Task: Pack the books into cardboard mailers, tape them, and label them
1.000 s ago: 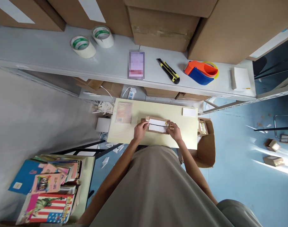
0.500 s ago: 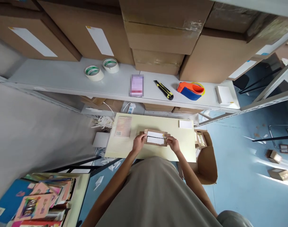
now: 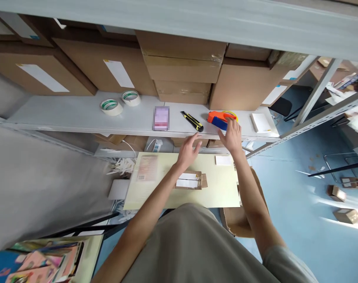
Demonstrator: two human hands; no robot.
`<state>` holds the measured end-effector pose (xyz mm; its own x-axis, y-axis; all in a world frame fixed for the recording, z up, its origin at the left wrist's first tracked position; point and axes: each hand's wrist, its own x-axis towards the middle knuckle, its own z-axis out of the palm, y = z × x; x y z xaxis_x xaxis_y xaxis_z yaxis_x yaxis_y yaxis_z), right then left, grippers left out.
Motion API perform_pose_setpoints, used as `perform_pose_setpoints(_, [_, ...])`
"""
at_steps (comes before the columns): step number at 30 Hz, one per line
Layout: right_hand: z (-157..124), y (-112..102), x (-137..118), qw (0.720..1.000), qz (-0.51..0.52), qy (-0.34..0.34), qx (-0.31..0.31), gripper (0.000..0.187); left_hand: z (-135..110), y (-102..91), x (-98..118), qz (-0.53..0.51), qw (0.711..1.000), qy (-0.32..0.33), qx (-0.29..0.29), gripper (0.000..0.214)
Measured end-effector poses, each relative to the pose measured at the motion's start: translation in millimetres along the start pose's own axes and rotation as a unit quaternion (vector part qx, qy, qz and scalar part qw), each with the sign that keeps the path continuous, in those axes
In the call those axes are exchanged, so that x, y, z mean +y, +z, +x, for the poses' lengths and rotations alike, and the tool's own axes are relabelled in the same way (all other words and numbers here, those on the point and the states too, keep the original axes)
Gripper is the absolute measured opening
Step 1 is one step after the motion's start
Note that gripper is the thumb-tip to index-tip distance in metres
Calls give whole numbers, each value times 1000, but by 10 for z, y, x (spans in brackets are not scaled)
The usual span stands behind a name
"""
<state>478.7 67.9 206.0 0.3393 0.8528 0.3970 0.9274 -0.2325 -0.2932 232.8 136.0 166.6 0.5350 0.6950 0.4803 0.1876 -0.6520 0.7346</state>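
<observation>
A small brown cardboard parcel (image 3: 193, 181) with white labels lies on the pale yellow table (image 3: 223, 188), with no hand on it. My right hand (image 3: 232, 135) is raised to the grey shelf (image 3: 79, 114), fingers spread, touching or just short of the orange and blue tape dispenser (image 3: 218, 117). My left hand (image 3: 189, 148) hovers open below the shelf edge, near the yellow and black utility knife (image 3: 192, 121). Neither hand holds anything.
Two tape rolls (image 3: 120, 103), a blurred pink card (image 3: 161, 118) and a white pad (image 3: 260, 122) sit on the shelf under large cardboard boxes (image 3: 179, 67). A printed sheet (image 3: 146, 168) and white card (image 3: 223, 160) lie on the table. An open box (image 3: 240, 216) stands at right, books (image 3: 40, 263) at lower left.
Both hands have let go of the parcel and risen toward the shelf, the right one to the tape dispenser. The view has tilted upward.
</observation>
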Motion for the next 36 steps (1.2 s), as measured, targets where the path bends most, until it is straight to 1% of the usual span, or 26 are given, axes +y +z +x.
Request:
perform_pose_setpoints(2, [328, 4, 62, 997, -53, 0, -60, 60, 270, 83, 227, -20, 999, 22, 11, 43])
perform_pose_setpoints(4, [510, 52, 97, 991, -80, 8, -110, 57, 370, 143, 380, -35, 999, 28, 10, 38])
perform_pose_setpoints(6, [556, 78, 107, 985, -98, 23, -137, 55, 322, 181, 451, -52, 998, 18, 5, 34])
perform_pose_setpoints(8, [464, 59, 91, 983, -108, 40, -142, 52, 162, 210, 451, -78, 997, -7, 1, 33])
perform_pose_setpoints(9, [362, 40, 71, 984, -106, 45, -137, 50, 53, 226, 432, -94, 995, -26, -1, 33])
perform_pose_setpoints(11, [49, 4, 0, 990, -78, 49, -110, 45, -202, 265, 374, -133, 988, -73, -6, 31])
perform_pose_setpoints(13, [-388, 2, -120, 995, -8, 57, -84, 40, -482, 309, 314, -175, 977, -124, -7, 28])
perform_pose_setpoints(14, [-634, 19, -200, 993, 45, 72, -79, 38, -625, 326, 290, -197, 969, -149, -6, 28])
perform_pose_setpoints(15, [-885, 49, -293, 986, 109, 94, -82, 36, -766, 335, 269, -218, 961, -171, -5, 29])
perform_pose_setpoints(16, [-1131, 89, -396, 971, 182, 120, -94, 35, -906, 332, 254, -237, 953, -189, -3, 30])
perform_pose_setpoints(17, [-1361, 138, -508, 950, 252, 149, -108, 36, -1042, 314, 242, -253, 946, -205, -1, 32])
perform_pose_setpoints(19, [-1750, 248, -741, 900, 372, 187, -129, 43, -1299, 230, 228, -268, 935, -230, 5, 35])
perform_pose_setpoints(20, [-1900, 302, -855, 875, 419, 203, -133, 46, -1418, 167, 225, -270, 932, -241, 8, 36])
perform_pose_setpoints(22, [-2108, 395, -1062, 833, 484, 229, -140, 52, -1627, 13, 230, -265, 929, -259, 14, 36])
perform_pose_setpoints(24, [-2215, 458, -1232, 806, 517, 247, -151, 55, -1793, -148, 251, -256, 927, -272, 22, 35])
perform_pose_setpoints(25, [-2241, 479, -1305, 798, 524, 251, -159, 56, -1859, -223, 266, -250, 927, -277, 26, 35])
perform_pose_setpoints(27, [-2264, 507, -1433, 793, 529, 249, -172, 55, -1959, -356, 296, -237, 929, -284, 29, 35])
perform_pose_setpoints(29, [-2276, 526, -1540, 797, 524, 239, -184, 54, -2017, -475, 302, -224, 930, -291, 20, 35])
perform_pose_setpoints(31, [-2298, 542, -1621, 805, 510, 229, -198, 56, -2032, -604, 258, -217, 926, -307, 1, 38])
perform_pose_setpoints(33, [-2332, 546, -1671, 809, 496, 223, -224, 58, -2000, -759, 158, -227, 912, -342, -10, 47])
perform_pose_setpoints(36, [-2381, 515, -1690, 798, 489, 205, -285, 61, -1878, -1027, -51, -281, 873, -398, -23, 64])
